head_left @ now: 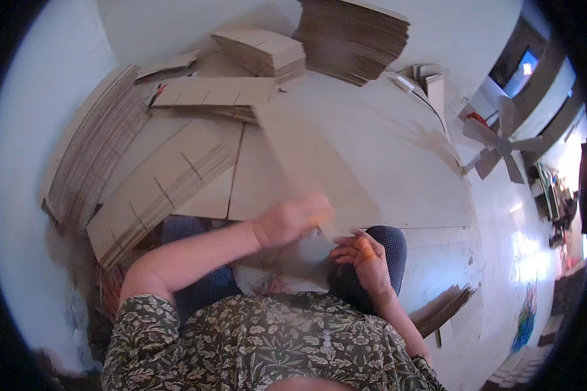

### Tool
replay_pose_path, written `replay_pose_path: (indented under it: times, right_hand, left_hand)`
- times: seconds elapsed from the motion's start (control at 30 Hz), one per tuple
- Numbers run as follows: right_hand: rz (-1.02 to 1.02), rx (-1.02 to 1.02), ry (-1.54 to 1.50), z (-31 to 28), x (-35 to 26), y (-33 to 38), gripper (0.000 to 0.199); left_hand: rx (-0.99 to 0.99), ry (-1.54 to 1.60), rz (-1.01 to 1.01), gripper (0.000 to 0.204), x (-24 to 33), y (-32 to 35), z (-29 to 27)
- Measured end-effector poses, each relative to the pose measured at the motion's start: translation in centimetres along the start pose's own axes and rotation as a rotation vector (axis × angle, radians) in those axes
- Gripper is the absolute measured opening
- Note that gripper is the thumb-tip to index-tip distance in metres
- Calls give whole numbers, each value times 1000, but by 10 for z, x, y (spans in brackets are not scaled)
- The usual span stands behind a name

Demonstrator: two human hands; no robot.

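Observation:
A long tan cardboard strip (316, 156), blurred by motion, slants from the far middle toward my lap. My left hand (293, 218) reaches across to its near end; its fingers are smeared by motion, so their grip is unclear. Orange wrapping shows on a finger of that hand. My right hand (366, 264), close to my right knee, has its fingers curled in, with the tips at the strip's near corner. It too wears an orange wrap on a finger.
Slotted cardboard pieces (160, 186) lie stacked at the left, beside a taller stack (98, 140) along the wall. More stacks (261, 52) stand at the back, including a large one (352, 39). A small pile (445, 309) sits at right; a fan (502, 144) stands beyond.

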State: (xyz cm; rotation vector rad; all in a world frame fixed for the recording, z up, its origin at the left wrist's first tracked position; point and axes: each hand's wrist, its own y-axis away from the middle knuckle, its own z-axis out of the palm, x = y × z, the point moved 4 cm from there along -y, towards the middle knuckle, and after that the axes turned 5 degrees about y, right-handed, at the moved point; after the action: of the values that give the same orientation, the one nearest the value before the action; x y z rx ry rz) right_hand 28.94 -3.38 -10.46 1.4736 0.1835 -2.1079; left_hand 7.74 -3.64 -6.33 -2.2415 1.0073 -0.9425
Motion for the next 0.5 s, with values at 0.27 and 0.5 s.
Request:
replay_pose_path:
  times: [0.27,0.5]
  right_hand:
    - [-9,281,-32,-13,10,-3,29]
    - [-2,284,205,-27,26,2,28]
  left_hand:
    - [-98,-143,-471,42,-3,86,-45]
    - [-33,-660,-1415,101,-87,225,-206]
